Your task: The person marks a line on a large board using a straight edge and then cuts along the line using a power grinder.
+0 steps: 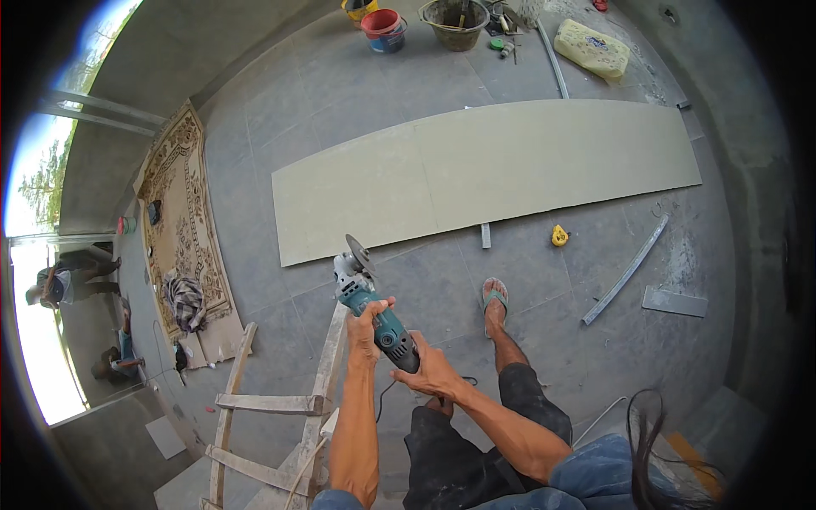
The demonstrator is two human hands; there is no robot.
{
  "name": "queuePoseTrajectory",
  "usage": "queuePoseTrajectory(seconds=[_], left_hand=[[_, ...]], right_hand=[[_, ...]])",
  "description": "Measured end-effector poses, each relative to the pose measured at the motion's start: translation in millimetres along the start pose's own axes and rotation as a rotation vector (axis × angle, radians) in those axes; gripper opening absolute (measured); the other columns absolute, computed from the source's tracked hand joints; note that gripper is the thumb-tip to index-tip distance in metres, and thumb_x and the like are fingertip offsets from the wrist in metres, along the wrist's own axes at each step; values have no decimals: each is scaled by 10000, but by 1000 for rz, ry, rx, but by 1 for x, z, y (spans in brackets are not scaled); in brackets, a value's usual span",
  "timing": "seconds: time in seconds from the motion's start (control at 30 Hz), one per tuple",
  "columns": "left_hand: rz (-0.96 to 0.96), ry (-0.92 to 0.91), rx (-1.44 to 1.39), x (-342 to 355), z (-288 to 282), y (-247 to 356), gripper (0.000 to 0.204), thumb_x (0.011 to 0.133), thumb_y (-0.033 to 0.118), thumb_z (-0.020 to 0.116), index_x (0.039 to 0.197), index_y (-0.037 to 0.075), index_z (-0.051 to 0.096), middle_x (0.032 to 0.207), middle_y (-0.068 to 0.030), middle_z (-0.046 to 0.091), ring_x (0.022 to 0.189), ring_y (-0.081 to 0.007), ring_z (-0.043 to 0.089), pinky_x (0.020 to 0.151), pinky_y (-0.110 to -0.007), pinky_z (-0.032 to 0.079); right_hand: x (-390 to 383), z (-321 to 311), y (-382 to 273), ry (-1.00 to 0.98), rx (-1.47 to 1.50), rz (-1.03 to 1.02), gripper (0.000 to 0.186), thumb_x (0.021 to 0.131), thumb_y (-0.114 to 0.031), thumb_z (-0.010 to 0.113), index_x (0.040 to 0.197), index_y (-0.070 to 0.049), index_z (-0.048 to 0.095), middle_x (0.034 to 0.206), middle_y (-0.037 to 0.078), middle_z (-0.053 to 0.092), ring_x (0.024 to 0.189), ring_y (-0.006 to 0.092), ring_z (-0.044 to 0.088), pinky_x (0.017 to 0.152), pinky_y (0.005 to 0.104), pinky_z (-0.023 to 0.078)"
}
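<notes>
An angle grinder with a teal body, metal head and thin disc is held in both hands, its disc near the near-left edge of a long pale board lying on the tiled floor. My left hand is closed around the grinder's front body. My right hand grips its dark rear end, where a cord hangs down. A wooden ladder is beside my left arm. A yellow tape measure and metal strips lie beyond my sandalled foot.
A patterned rug with bunched cloth lies left. Two people are at the far-left opening. Buckets, small tools, a pale sack and a long metal bar are along the back. Concrete walls bound the area.
</notes>
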State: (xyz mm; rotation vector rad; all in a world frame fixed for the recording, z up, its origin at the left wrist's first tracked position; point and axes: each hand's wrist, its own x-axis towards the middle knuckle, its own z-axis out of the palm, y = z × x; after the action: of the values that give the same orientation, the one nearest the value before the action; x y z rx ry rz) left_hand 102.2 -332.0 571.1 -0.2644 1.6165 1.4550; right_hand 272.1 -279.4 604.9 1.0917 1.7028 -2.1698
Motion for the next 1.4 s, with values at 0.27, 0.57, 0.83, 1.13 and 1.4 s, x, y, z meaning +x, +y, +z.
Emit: queuePoseTrajectory(seconds=[0.27, 0.57, 0.83, 1.13, 1.4], left_hand=[[68, -276, 282, 156, 122, 11, 380, 810, 332, 767, 1027, 47, 640, 988, -128, 723, 827, -149, 635, 700, -295, 551], [172, -42, 215, 349, 101, -53, 611, 915, 524, 681, 1141, -33, 573, 1058, -136, 674, 791, -176, 634, 686, -312, 530], [-93, 383, -159, 453, 27, -225, 612, 907, 270, 722, 1309, -113, 466, 1111, -176, 581, 891, -256, 624, 745, -332, 557], [113, 462, -356, 485, 28, -296, 286, 966, 147, 651, 1053, -79, 498, 1065, -181, 591, 900, -234, 627, 858, -381, 564], [88, -40, -757, 492, 24, -318, 328, 993, 159, 617, 1246, -30, 530, 1260, -144, 589, 1243, -302, 548, 1115, -483, 439]], right_hand=[[133, -89, 15, 400, -7, -128, 684, 744, -217, 756, 1306, -34, 412, 888, 218, 678, 801, 365, 705, 734, 437, 539], [351, -157, 64, 619, 84, -286, 617, 756, -107, 696, 1294, -27, 405, 803, 167, 664, 642, 310, 676, 634, 417, 549], [506, -184, 82, 552, 175, -351, 602, 775, -89, 658, 1287, 22, 362, 769, 120, 621, 498, 191, 619, 409, 321, 511], [591, -206, 102, 553, 125, -401, 578, 774, -74, 647, 1263, 26, 357, 792, 141, 618, 524, 205, 637, 419, 325, 523], [631, -207, 115, 591, 124, -413, 501, 776, -72, 663, 1179, 20, 381, 802, 154, 624, 526, 212, 645, 414, 328, 523]])
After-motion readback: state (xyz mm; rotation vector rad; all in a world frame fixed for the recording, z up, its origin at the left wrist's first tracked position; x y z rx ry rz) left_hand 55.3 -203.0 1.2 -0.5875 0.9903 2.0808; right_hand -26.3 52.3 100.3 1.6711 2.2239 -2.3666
